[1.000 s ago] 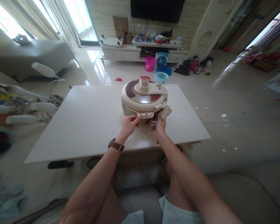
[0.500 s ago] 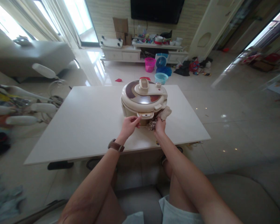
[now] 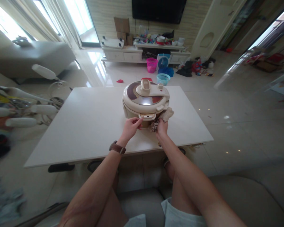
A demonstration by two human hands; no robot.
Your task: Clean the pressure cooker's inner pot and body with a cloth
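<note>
A cream electric pressure cooker [image 3: 145, 105] with a brown, shiny lid stands upright on the white table [image 3: 90, 123], its lid on. My left hand [image 3: 132, 125] is closed, fingertips pinching the left end of the cooker's front handle [image 3: 148, 117]. Bunched in my right hand [image 3: 162, 126] is a cloth [image 3: 167, 114], pale beige with a dark patterned part, pressed against the lower right front of the cooker. The fingers of that hand are partly hidden behind the cloth.
The table's front edge runs just above my knees. Beyond the table, a pink basket [image 3: 152, 65] and a light-blue basket [image 3: 163, 79] stand on the tiled floor before a cluttered white TV cabinet [image 3: 121, 56]. At the left is a white-armed stand [image 3: 44, 72].
Almost nothing differs. Both hands keep their places at the cooker, and the view has shifted very slightly.
</note>
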